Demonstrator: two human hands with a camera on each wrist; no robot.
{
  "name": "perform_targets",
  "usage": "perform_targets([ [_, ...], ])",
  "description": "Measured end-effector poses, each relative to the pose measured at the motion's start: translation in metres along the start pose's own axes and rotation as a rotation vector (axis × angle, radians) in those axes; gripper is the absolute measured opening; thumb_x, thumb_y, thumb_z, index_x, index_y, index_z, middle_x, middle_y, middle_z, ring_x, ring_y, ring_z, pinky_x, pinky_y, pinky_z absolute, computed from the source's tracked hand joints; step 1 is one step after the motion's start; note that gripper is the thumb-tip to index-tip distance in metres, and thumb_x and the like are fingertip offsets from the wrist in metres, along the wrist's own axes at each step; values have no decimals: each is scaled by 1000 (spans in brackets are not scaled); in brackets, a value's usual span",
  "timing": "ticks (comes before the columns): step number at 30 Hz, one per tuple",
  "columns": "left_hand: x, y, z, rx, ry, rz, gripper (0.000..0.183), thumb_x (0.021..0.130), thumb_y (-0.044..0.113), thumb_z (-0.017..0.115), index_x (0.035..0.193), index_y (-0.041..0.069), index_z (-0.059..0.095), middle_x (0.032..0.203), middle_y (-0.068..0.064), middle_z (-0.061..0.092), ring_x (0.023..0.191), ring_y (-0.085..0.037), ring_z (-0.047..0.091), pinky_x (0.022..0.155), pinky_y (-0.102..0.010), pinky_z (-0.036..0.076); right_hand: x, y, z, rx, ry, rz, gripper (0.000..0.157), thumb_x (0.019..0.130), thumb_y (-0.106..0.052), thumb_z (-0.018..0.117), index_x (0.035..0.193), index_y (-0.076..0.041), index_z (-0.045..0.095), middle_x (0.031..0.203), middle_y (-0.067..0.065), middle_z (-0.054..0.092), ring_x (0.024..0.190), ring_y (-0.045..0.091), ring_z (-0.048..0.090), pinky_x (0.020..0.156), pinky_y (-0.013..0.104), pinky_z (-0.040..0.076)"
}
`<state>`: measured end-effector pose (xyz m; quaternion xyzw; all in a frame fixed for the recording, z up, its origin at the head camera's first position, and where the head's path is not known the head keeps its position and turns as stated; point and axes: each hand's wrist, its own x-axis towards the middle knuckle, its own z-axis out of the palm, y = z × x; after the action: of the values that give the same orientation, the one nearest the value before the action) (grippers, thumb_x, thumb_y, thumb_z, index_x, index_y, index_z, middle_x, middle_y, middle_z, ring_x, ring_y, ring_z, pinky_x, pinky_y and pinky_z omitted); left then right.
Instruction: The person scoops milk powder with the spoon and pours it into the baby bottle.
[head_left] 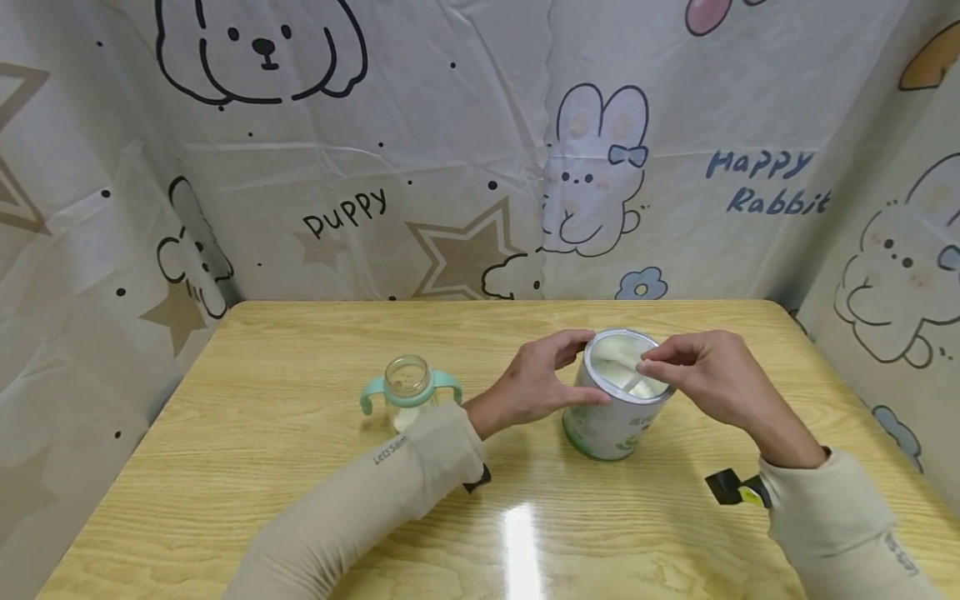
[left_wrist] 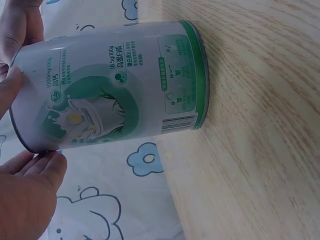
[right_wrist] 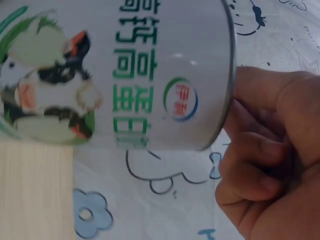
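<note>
A white and green milk powder can [head_left: 611,429] stands on the table, uncovered, with pale powder [head_left: 618,354] inside. My left hand [head_left: 534,379] holds the can near its rim, thumb on the near side and fingers on the far side. Over the opening, my right hand [head_left: 716,379] pinches the handle of a whitish scoop [head_left: 636,382] that reaches down into the can; its lower end is hard to make out. In the right wrist view, the can [right_wrist: 145,75] hides the scoop, and the right hand's fingers [right_wrist: 250,165] are bent beside the rim.
Left of the can stands a lidless baby bottle [head_left: 408,379] with mint-green handles and pale powder in it, partly behind my left sleeve [head_left: 375,492]. The wooden table [head_left: 300,350] ends at a printed cloth [head_left: 450,125] at the back and sides.
</note>
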<state>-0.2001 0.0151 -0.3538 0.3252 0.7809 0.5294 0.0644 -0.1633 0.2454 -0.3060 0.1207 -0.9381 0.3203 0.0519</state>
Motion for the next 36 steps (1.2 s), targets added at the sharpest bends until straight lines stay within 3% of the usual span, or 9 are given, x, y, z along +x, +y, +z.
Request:
perform_targets([
  [8, -1, -1, 2, 7, 6, -17, 74, 79, 15, 87, 142, 2, 50, 142, -11, 55, 133, -18, 50, 106, -17, 41, 0, 0, 2, 98, -48, 80, 28, 93, -27, 75, 100, 0, 74, 89, 8, 74, 76, 17, 63, 60, 25, 51],
  [13, -1, -1, 2, 0, 10, -18, 74, 79, 14, 87, 141, 1, 50, 142, -11, 55, 133, -18, 50, 105, -16, 41, 0, 5, 0, 133, 30, 180, 42, 95, -40, 69, 108, -1, 72, 98, 11, 73, 83, 13, 60, 66, 24, 48],
  [18, -1, -2, 2, -1, 16, -19, 74, 78, 13, 87, 141, 2, 51, 142, -11, 55, 133, -19, 51, 104, -16, 42, -1, 12, -6, 114, 142, 226, 47, 95, -46, 67, 110, -2, 71, 102, 13, 74, 89, 12, 59, 74, 28, 45],
  [27, 1, -2, 3, 3, 21, -37, 75, 78, 15, 87, 141, 2, 51, 143, -11, 54, 133, -18, 51, 103, -17, 43, -7, 24, -15, 8, 195, 287, 48, 97, -48, 62, 114, -3, 68, 94, 12, 75, 72, 18, 53, 52, 28, 39],
  [36, 0, -2, 2, 11, 20, -36, 75, 78, 16, 87, 142, 3, 51, 143, -11, 55, 132, -16, 51, 104, -19, 44, -7, 27, -15, 68, 180, 307, 49, 97, -49, 63, 114, -3, 66, 78, -7, 71, 63, 14, 51, 43, 29, 36],
])
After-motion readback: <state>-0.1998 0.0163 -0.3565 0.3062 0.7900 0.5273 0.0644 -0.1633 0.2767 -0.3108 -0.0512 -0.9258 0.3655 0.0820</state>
